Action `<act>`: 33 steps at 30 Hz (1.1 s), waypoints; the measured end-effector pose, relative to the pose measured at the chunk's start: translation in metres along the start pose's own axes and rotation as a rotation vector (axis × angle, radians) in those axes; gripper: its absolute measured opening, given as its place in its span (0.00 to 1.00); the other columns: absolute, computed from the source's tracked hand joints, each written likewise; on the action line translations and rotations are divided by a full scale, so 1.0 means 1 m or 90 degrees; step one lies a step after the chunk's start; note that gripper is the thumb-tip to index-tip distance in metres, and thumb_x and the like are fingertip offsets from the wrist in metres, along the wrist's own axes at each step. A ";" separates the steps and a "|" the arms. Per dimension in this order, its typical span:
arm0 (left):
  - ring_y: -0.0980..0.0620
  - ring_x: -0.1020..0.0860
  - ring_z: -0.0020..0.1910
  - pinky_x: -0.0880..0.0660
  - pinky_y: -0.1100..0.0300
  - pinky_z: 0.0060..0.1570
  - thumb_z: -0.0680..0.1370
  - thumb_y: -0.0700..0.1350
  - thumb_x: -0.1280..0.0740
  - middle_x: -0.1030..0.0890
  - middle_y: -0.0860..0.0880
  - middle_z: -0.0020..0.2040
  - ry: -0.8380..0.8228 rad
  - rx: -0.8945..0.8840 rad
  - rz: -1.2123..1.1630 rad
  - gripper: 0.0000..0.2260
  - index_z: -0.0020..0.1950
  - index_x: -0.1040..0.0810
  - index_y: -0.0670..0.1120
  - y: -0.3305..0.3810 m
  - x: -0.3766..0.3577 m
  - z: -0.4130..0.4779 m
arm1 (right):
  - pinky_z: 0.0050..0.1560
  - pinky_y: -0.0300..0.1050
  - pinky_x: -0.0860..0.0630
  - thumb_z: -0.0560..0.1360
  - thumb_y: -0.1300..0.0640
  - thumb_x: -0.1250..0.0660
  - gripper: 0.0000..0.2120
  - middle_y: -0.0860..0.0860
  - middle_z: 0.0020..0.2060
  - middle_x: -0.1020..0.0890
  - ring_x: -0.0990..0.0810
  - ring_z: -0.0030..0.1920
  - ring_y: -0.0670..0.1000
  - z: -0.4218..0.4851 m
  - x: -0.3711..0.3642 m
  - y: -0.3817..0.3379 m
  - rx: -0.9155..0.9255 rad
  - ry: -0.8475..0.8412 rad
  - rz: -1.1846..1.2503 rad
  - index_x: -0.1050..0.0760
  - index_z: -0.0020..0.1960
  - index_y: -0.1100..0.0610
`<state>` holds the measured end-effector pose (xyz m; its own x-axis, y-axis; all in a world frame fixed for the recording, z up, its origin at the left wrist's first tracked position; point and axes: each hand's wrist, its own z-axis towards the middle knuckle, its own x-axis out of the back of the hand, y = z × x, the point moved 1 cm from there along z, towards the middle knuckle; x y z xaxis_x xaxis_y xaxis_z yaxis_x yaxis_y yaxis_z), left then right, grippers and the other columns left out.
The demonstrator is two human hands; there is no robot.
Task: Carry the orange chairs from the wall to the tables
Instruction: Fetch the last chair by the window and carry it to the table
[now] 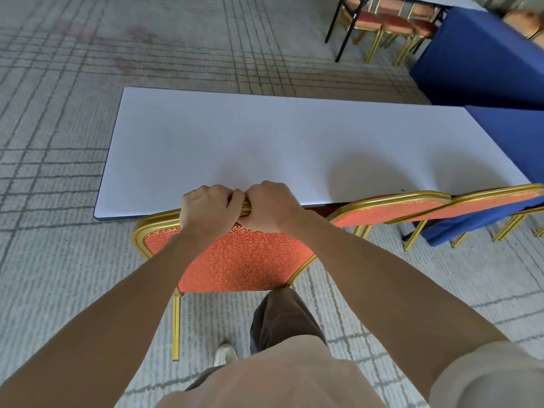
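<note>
An orange chair with a gold frame stands right in front of me, its back facing me, at the near edge of a long white table. My left hand and my right hand sit side by side on the top rail of the chair's back, fingers curled over it. Two more orange chairs are tucked at the same table edge to the right.
A blue cloth covers tables at the right and far right. More orange chairs stand under a black-legged table at the top. Grey patterned carpet spreads to the left. My leg and shoe are behind the chair.
</note>
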<state>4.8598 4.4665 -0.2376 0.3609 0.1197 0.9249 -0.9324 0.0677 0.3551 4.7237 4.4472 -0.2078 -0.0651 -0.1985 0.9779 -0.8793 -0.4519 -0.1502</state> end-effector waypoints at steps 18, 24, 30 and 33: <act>0.48 0.25 0.33 0.35 0.59 0.32 0.78 0.52 0.49 0.26 0.51 0.27 -0.109 0.004 0.002 0.21 0.31 0.25 0.49 0.033 -0.079 0.036 | 0.38 0.46 0.23 0.71 0.48 0.39 0.09 0.47 0.30 0.24 0.23 0.34 0.51 0.031 -0.043 0.087 0.061 -0.175 -0.057 0.30 0.35 0.50; 0.49 0.27 0.32 0.37 0.58 0.32 0.81 0.51 0.46 0.28 0.52 0.27 -0.088 0.032 0.047 0.21 0.31 0.25 0.49 0.033 -0.079 0.067 | 0.32 0.43 0.30 0.71 0.47 0.37 0.11 0.47 0.28 0.26 0.26 0.31 0.50 0.056 -0.034 0.106 0.123 -0.134 -0.028 0.34 0.34 0.51; 0.51 0.31 0.27 0.43 0.61 0.28 0.77 0.52 0.51 0.31 0.54 0.25 -0.068 -0.017 0.046 0.20 0.29 0.30 0.50 0.027 -0.077 0.072 | 0.32 0.43 0.32 0.72 0.46 0.36 0.13 0.47 0.27 0.28 0.30 0.29 0.47 0.066 -0.028 0.106 0.140 -0.143 -0.037 0.35 0.33 0.50; 0.50 0.29 0.29 0.39 0.60 0.29 0.79 0.52 0.50 0.28 0.53 0.27 -0.061 -0.030 0.044 0.20 0.31 0.28 0.50 0.026 -0.076 0.078 | 0.31 0.43 0.29 0.72 0.46 0.37 0.12 0.47 0.26 0.26 0.27 0.29 0.49 0.068 -0.025 0.104 0.125 -0.136 -0.047 0.31 0.34 0.51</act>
<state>4.8067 4.3822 -0.2880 0.2908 0.0307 0.9563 -0.9519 0.1097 0.2860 4.6661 4.3457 -0.2580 0.1142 -0.3281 0.9377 -0.7687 -0.6271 -0.1259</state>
